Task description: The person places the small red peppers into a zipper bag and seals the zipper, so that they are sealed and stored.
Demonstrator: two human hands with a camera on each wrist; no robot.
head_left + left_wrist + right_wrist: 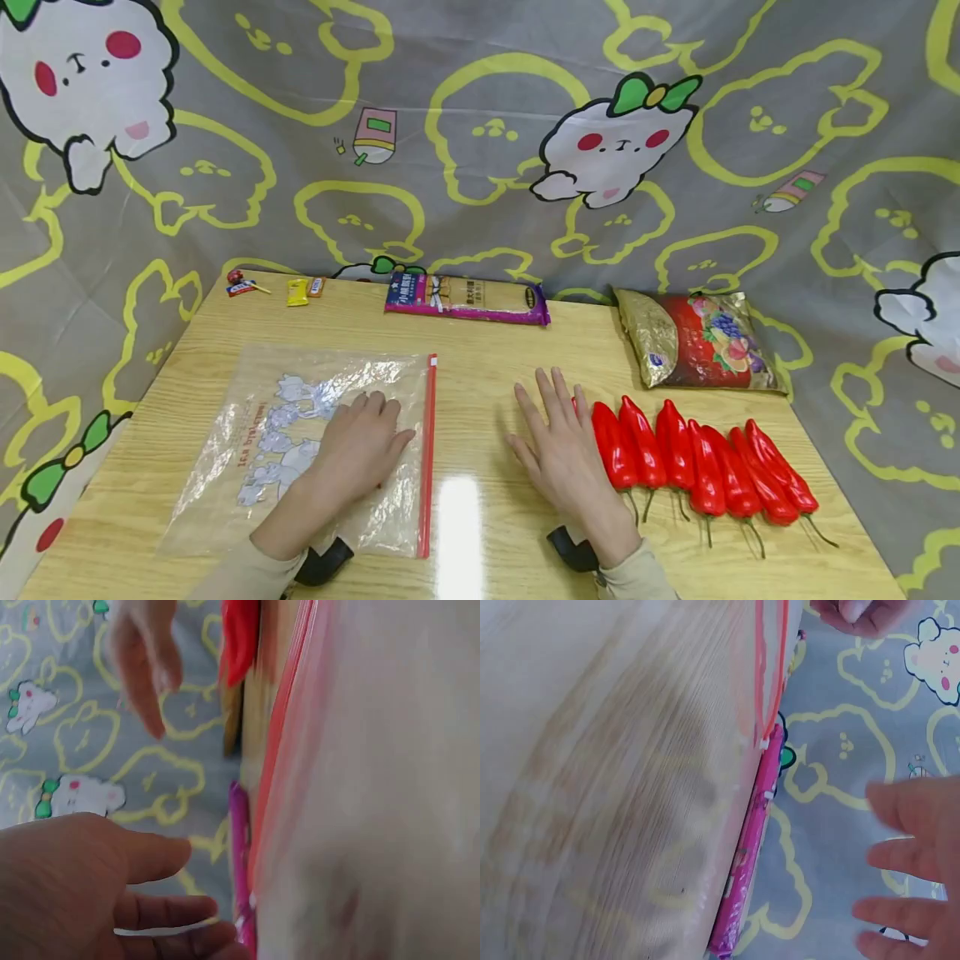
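A clear zip bag (202, 467) with printed cartoon figures lies flat on the table, its red zip edge (430, 458) facing right. Above the bag is my left hand (356, 454); in the left wrist view its fingers (169, 911) are loosely bent with nothing between them. My right hand (566, 454) hovers palm down with fingers spread, between the bag and a row of shiny red peppers (678, 454). Its forearm side overlaps the leftmost pepper in the head view. The right wrist view shows those fingers (900, 859) apart, holding nothing.
Along the back of the table lie a lollipop (236, 277), small wrapped candies (297, 292) and a long purple-edged noodle packet (468, 300). A gold and red bag (701, 342) with fruit pictures sits at the back right. Patterned grey cloth (480, 150) hangs behind and beside the table.
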